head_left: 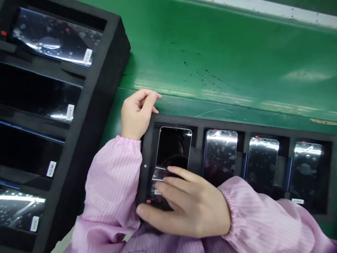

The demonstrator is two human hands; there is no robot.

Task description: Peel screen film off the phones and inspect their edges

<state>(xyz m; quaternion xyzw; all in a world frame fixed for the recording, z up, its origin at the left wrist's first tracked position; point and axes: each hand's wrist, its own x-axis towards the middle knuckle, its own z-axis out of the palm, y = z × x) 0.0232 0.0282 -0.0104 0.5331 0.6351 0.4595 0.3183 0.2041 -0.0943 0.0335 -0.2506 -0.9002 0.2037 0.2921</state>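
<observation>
A foam tray point(147, 151) holds several smartphones in a row of slots. Over the lower part of its leftmost phone point(173, 147) lies my right hand point(192, 203), with fingers spread; whether the fingertips touch the glass I cannot tell. That phone's screen is dark and smooth, with a pale strip across its lower part. My left hand point(138, 114) is at the tray's far left corner, its fingers curled and thumb against them; anything between them is hidden. To the right are a second phone point(220, 151), a third point(263, 161) and a fourth point(306, 168), their screens covered in bubble-like spots.
On the left stands a taller black foam tray point(97, 91) with several phones, including a spotted one point(58, 38) at the top, bearing white labels. Both trays rest on a green work surface point(237, 52) with dark specks. A pale metal strip point(276, 10) runs along the back.
</observation>
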